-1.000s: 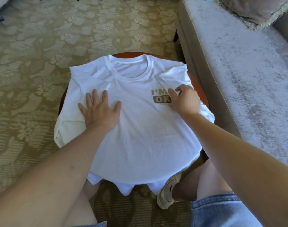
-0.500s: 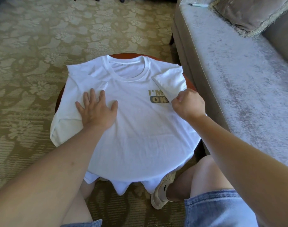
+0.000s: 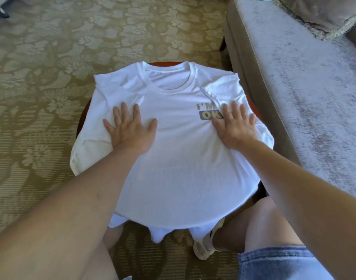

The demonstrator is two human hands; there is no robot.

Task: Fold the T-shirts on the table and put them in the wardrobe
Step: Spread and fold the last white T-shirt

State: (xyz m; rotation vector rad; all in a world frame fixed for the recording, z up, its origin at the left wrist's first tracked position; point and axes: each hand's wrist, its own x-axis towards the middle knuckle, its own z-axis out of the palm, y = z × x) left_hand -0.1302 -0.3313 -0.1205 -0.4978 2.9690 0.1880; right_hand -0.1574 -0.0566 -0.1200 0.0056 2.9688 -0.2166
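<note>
The white cotton T-shirt lies face-up on the round reddish wooden worktop. The left hand and the right hand press it flat, fingers straight and spread, holding nothing.

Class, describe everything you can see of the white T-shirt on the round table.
The white, cotton-looking T-shirt lies face up over the round reddish-brown wooden table, round collar farthest from the person, hem hanging off the near edge. The sleeve by the right hand is folded inward. An olive-and-grey "I'M OK" print sits on the chest. The left hand and right hand press flat on it.
</note>
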